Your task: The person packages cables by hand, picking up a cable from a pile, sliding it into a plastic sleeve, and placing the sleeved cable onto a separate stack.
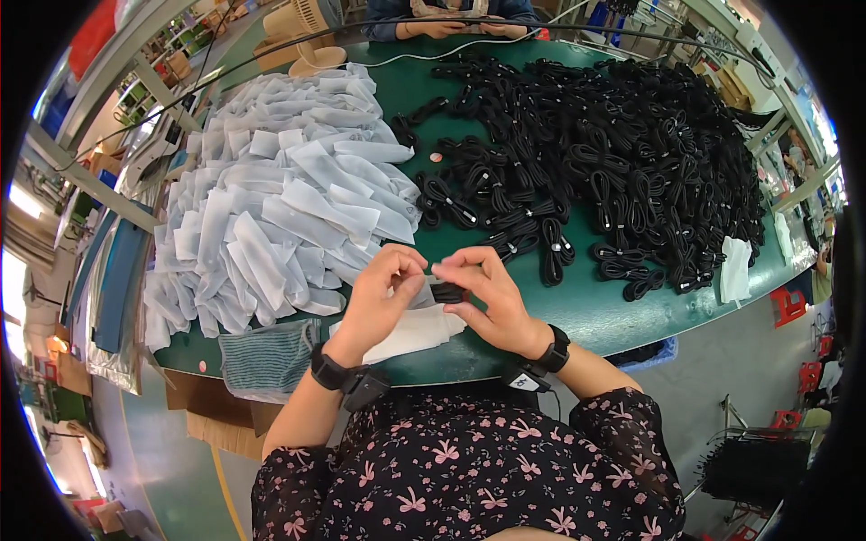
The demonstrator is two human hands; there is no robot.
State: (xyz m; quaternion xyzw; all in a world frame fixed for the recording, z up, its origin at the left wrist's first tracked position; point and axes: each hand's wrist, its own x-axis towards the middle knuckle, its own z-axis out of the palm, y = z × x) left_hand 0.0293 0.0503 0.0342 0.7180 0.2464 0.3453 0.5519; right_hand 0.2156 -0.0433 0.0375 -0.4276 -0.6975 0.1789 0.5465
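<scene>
My left hand point(383, 296) is closed, its thumb and forefinger bent together beside the edge of a translucent white pouch. My right hand point(492, 302) curls around a bundled black cable point(447, 293), thumb below and fingers above. The cable lies between both hands, partly covered by fingers and pouch film. Just beneath them on the table rests a small stack of flat white pouches point(410, 336). To the left spreads a large heap of filled, frosted white pouches point(289, 194). A big pile of coiled black cables point(622, 171) covers the right side.
A green table point(577, 311) carries everything. A striped grey-green cloth point(269, 358) lies at its near left edge, with a white pouch point(735, 270) at the right edge. Across the table, a person's hands point(469, 27) are at work. A beige fan point(311, 27) stands far left.
</scene>
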